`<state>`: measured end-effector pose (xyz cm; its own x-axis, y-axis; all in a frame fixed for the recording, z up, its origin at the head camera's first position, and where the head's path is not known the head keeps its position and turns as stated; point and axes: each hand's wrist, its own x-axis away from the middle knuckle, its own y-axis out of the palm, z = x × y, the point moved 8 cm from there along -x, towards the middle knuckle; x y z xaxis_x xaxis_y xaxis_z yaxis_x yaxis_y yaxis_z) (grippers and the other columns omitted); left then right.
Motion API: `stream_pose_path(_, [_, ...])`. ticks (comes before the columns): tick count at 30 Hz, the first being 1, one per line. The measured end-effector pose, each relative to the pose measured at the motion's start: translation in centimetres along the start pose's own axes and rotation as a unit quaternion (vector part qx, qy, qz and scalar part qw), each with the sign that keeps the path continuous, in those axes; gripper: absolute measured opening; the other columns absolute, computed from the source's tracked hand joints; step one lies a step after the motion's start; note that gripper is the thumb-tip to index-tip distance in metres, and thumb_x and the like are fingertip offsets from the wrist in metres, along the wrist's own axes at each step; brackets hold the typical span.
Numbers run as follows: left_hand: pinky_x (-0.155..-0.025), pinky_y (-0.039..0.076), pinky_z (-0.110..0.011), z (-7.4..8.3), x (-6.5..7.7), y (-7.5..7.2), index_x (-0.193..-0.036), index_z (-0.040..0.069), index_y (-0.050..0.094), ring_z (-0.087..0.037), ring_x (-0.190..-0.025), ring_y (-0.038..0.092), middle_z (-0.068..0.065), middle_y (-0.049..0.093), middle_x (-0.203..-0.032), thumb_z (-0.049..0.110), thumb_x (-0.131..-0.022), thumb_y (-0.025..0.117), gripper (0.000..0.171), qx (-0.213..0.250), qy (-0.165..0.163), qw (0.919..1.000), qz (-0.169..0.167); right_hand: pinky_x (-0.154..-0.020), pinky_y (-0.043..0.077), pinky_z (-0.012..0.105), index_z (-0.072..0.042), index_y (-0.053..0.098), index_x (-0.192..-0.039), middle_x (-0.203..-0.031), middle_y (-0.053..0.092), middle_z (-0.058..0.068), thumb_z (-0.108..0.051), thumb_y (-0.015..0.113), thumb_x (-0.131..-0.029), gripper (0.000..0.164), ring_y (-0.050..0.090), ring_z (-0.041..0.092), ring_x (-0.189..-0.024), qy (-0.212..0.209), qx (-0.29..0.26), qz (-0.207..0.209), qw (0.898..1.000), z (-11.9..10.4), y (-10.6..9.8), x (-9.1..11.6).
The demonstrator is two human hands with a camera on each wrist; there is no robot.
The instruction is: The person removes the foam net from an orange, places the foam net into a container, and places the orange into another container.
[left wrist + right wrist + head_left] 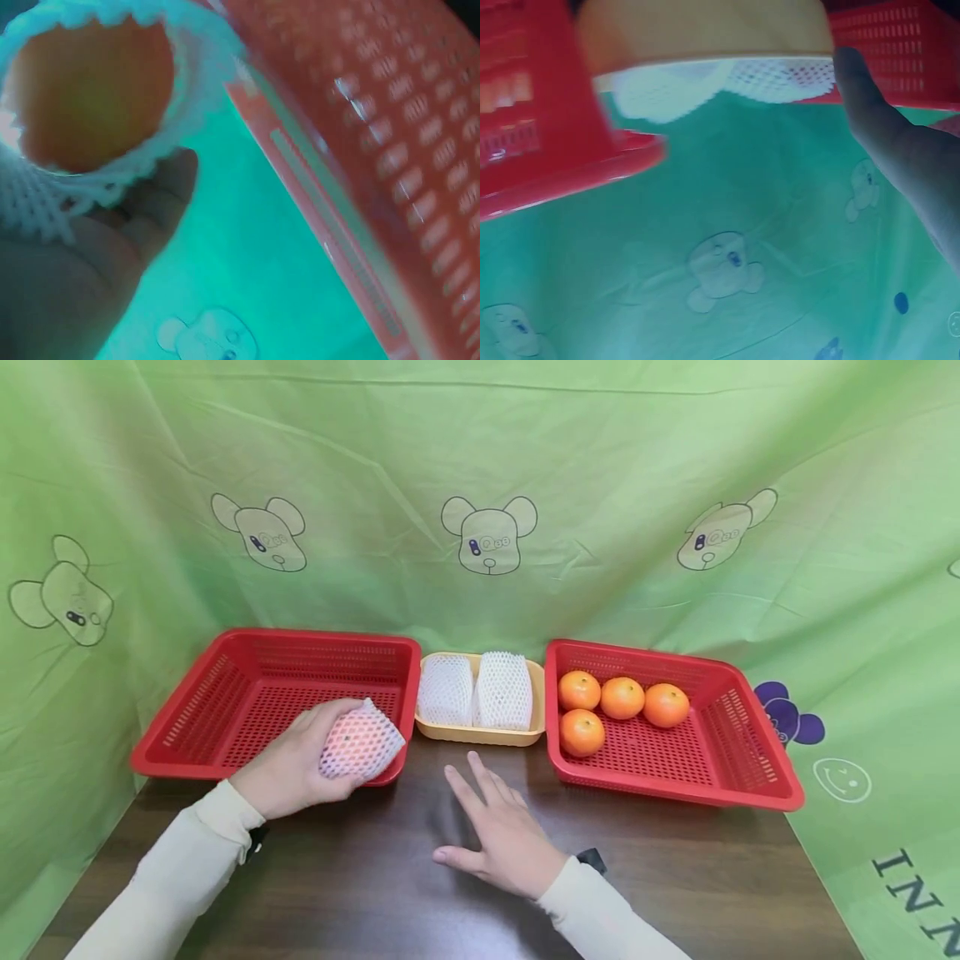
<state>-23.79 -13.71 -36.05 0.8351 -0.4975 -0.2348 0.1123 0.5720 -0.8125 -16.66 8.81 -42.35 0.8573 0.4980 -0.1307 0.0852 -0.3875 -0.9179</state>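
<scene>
My left hand (pixel 300 768) grips an orange (pixel 352 745) wrapped in a white foam net (pixel 386 743), over the near right part of the left red basket (pixel 180 770). In the left wrist view the bare end of the orange (pixel 97 97) shows through the net's open mouth. Over the dark wooden table, my right hand (pixel 506 839) holds nothing, its fingers spread and thumb out to the left. Beyond it stands a yellow tray (pixel 480 737) with two white foam nets (pixel 505 692) lying side by side in it.
On the right stands another red basket (pixel 720 752), with several bare oranges (pixel 622 697) grouped in its left part. A green cloth (pixel 480 452) printed with bear heads hangs behind the baskets and along both sides of the table (pixel 360 893).
</scene>
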Motion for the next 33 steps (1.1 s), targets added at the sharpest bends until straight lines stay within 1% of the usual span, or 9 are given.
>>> stream_pose_path(6, [-0.089, 0.051, -0.049, 3.6, 1.4, 3.0, -0.148, 0.014, 0.04, -0.021, -0.111, 0.055, -0.008, 0.053, -0.132, 0.028, -0.064, 0.091, 0.099, 0.037, 0.059, 0.9975, -0.013, -0.106, 0.034, 0.065, -0.015, 0.028, -0.161, -0.166, 0.016, 0.017, -0.062, 0.07, -0.087, 0.097, 0.037, 0.045, -0.14, 0.012, -0.037, 0.015, 0.999, 1.9, -0.6, 2.7])
stream_pose_path(10, [-0.095, 0.05, -0.047, 5.5, 2.1, 6.8, -0.147, 0.015, 0.042, -0.018, -0.117, 0.053, -0.004, 0.051, -0.138, 0.031, -0.064, 0.091, 0.098, 0.05, 0.112, 0.9916, -0.039, -0.104, 0.035, 0.066, -0.015, 0.03, -0.16, -0.165, 0.019, 0.015, -0.061, 0.071, -0.086, 0.096, 0.04, 0.043, -0.138, 0.03, -0.057, 0.025, 0.998, 3.4, -1.0, 4.4])
stream_pose_path(13, [-0.098, 0.049, -0.045, 6.2, 2.7, 10.2, -0.145, 0.014, 0.044, -0.019, -0.12, 0.052, -0.005, 0.051, -0.139, 0.032, -0.064, 0.09, 0.095, 0.035, 0.142, 0.9874, -0.061, -0.104, 0.036, 0.065, -0.014, 0.032, -0.16, -0.164, 0.023, 0.016, -0.06, 0.071, -0.086, 0.095, 0.043, 0.043, -0.137, 0.037, -0.062, 0.03, 0.997, 4.2, -1.0, 5.4])
stream_pose_path(17, [-0.102, 0.046, -0.041, 6.6, 3.5, 14.3, -0.148, 0.012, 0.04, -0.02, -0.121, 0.052, -0.005, 0.051, -0.139, 0.033, -0.066, 0.088, 0.097, 0.009, 0.151, 0.9832, -0.103, -0.103, 0.039, 0.063, -0.015, 0.033, -0.159, -0.162, 0.028, 0.017, -0.06, 0.069, -0.088, 0.091, 0.044, 0.041, -0.136, 0.03, -0.055, 0.035, 0.997, 4.3, -0.6, 6.4])
stream_pose_path(20, [-0.104, 0.044, -0.041, 7.0, 4.0, 16.4, -0.154, 0.008, 0.031, -0.023, -0.123, 0.052, -0.009, 0.052, -0.14, 0.035, -0.07, 0.087, 0.104, -0.002, 0.149, 0.981, -0.124, -0.099, 0.043, 0.062, -0.018, 0.039, -0.156, -0.159, 0.034, 0.018, -0.06, 0.067, -0.09, 0.083, 0.046, 0.039, -0.135, 0.004, -0.038, 0.043, 0.998, 3.4, -0.1, 6.9])
stream_pose_path(23, [-0.106, 0.043, -0.042, 7.3, 4.0, 17.2, -0.159, 0.006, 0.02, -0.023, -0.125, 0.052, -0.013, 0.051, -0.144, 0.037, -0.072, 0.086, 0.113, 0.0, 0.145, 0.9813, -0.127, -0.096, 0.046, 0.06, -0.024, 0.044, -0.154, -0.155, 0.039, 0.02, -0.061, 0.063, -0.092, 0.074, 0.048, 0.037, -0.134, -0.038, -0.008, 0.051, 0.998, 1.9, 0.6, 7.3])
stream_pose_path(27, [-0.108, 0.041, -0.045, 7.4, 4.1, 17.4, -0.161, 0.007, 0.012, -0.024, -0.131, 0.05, -0.015, 0.048, -0.148, 0.036, -0.074, 0.086, 0.118, 0.016, 0.138, 0.9818, -0.13, -0.095, 0.048, 0.057, -0.031, 0.042, -0.155, -0.153, 0.041, 0.02, -0.06, 0.06, -0.095, 0.07, 0.047, 0.035, -0.134, -0.081, 0.028, 0.068, 0.994, 0.0, 1.7, 7.4])
stream_pose_path(30, [-0.108, 0.04, -0.048, 7.2, 4.3, 17.2, -0.161, 0.009, 0.014, -0.026, -0.134, 0.048, -0.015, 0.047, -0.149, 0.039, -0.076, 0.086, 0.116, 0.03, 0.132, 0.9814, -0.136, -0.095, 0.048, 0.054, -0.032, 0.041, -0.155, -0.154, 0.04, 0.019, -0.059, 0.06, -0.095, 0.068, 0.046, 0.034, -0.134, -0.084, 0.042, 0.085, 0.992, -0.5, 2.0, 7.3])
stream_pose_path(33, [-0.106, 0.042, -0.05, 6.4, 4.6, 16.7, -0.16, 0.01, 0.022, -0.027, -0.133, 0.049, -0.013, 0.048, -0.147, 0.051, -0.081, 0.081, 0.107, 0.038, 0.102, 0.9847, -0.136, -0.095, 0.048, 0.055, -0.033, 0.044, -0.153, -0.154, 0.039, 0.02, -0.058, 0.061, -0.095, 0.065, 0.048, 0.035, -0.133, -0.075, 0.032, 0.09, 0.993, -0.4, 2.1, 7.2])
